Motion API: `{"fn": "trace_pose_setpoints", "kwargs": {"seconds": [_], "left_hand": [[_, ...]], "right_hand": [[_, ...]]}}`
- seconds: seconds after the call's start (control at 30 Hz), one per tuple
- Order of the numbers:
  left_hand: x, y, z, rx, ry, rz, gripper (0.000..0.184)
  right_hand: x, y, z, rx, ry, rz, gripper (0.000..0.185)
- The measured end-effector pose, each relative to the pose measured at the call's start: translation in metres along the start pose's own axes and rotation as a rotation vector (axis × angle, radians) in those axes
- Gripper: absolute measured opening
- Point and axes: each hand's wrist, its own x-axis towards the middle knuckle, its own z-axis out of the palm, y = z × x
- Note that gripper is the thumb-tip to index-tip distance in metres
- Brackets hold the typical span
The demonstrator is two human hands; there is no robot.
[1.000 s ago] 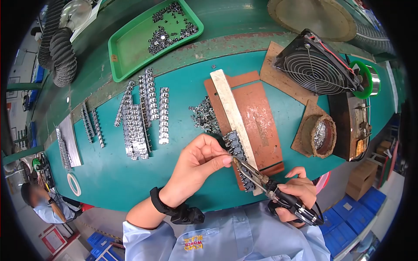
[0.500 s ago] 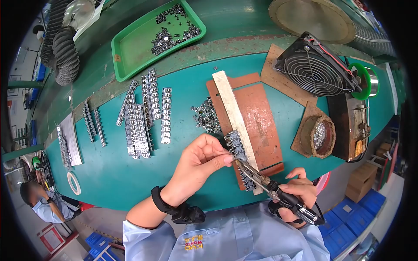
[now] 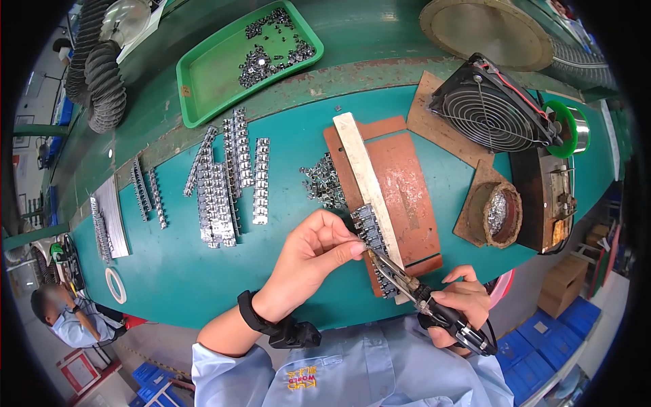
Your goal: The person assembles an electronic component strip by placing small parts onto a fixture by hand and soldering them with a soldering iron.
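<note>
My left hand (image 3: 308,251) is closed in a pinch at a strip of small circuit boards (image 3: 367,225). Whatever sits between its thumb and fingertip is too small to make out. A black-handled soldering iron (image 3: 444,312) is held in my right hand (image 3: 466,298), its metal end pointing up and left, close to the left fingertips at the strip. The strip lies along a pale bar (image 3: 358,156) on a reddish-brown board (image 3: 400,176). Beside that board, on the left, is a pile of small metal parts (image 3: 323,182).
Several board strips (image 3: 215,203) lie on the green mat at left. A green tray (image 3: 196,102) with small parts stands behind. To the right are a fan (image 3: 485,112), a solder spool (image 3: 578,129) and a round pot (image 3: 512,234). Another person (image 3: 74,325) sits far left.
My right hand and the rear of the soldering iron have shifted slightly left, with the handle tilting a little. My left hand keeps its pinch at the strip.
</note>
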Motion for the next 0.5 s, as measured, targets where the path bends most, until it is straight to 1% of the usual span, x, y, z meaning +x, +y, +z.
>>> {"fn": "trace_pose_setpoints", "kwargs": {"seconds": [0.1, 0.13, 0.23, 0.27, 0.37, 0.5], "left_hand": [[0.0, 0.0, 0.0, -0.005, -0.001, 0.002, 0.015], [0.0, 0.001, 0.0, -0.004, -0.003, 0.0, 0.015], [0.0, 0.001, 0.0, -0.002, -0.004, 0.001, 0.015], [0.0, 0.001, 0.0, -0.001, -0.003, 0.002, 0.015], [-0.001, 0.0, 0.001, 0.0, -0.007, 0.002, 0.015], [-0.002, 0.001, 0.002, 0.008, 0.0, 0.016, 0.015]], "right_hand": [[-0.012, 0.013, 0.009, 0.007, 0.168, -0.078, 0.05], [-0.015, 0.015, 0.014, 0.008, 0.168, -0.08, 0.05], [-0.018, 0.015, 0.032, 0.187, 0.607, 0.206, 0.057], [-0.018, 0.016, 0.034, 0.189, 0.607, 0.203, 0.057], [-0.019, 0.016, 0.036, 0.233, 0.689, 0.297, 0.058], [-0.016, 0.018, 0.036, 0.233, 0.717, 0.258, 0.056]]}}
